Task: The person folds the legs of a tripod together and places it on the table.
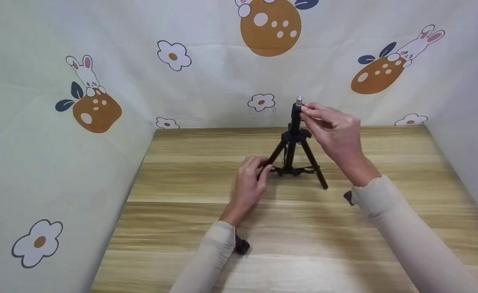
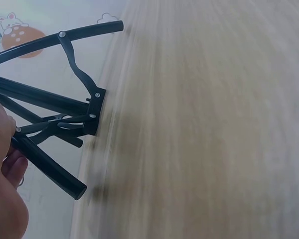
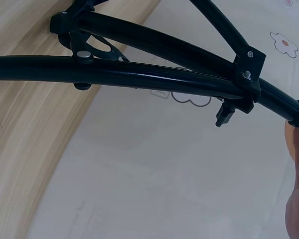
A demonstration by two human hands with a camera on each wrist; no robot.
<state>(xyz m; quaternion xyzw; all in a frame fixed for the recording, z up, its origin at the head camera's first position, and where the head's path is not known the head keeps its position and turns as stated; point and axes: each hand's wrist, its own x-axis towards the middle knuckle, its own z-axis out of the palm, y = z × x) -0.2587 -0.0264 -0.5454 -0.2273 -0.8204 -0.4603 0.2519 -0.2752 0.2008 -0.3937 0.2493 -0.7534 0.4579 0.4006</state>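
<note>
A black tripod stand (image 1: 291,154) with its legs spread is upright over the far part of the table, topped by a silver metal tip (image 1: 299,100). My left hand (image 1: 250,179) grips its left leg low down; in the left wrist view, fingers curl round that leg (image 2: 55,172) beside the brace joint. At the top, my right hand (image 1: 338,132) pinches the post just below the silver tip. The right wrist view shows the leg hub (image 3: 249,74) and a small black knob (image 3: 224,114), with only part of the hand at the right edge. Whether every foot touches the table is unclear.
The wood-grain table (image 1: 182,219) lies under the tripod and forearms. A pale cloth (image 1: 210,89) printed with rabbits, orange fruit and flowers hangs close behind the tripod and along both sides. Dark wrist-worn pieces (image 1: 242,246) show at both sleeves.
</note>
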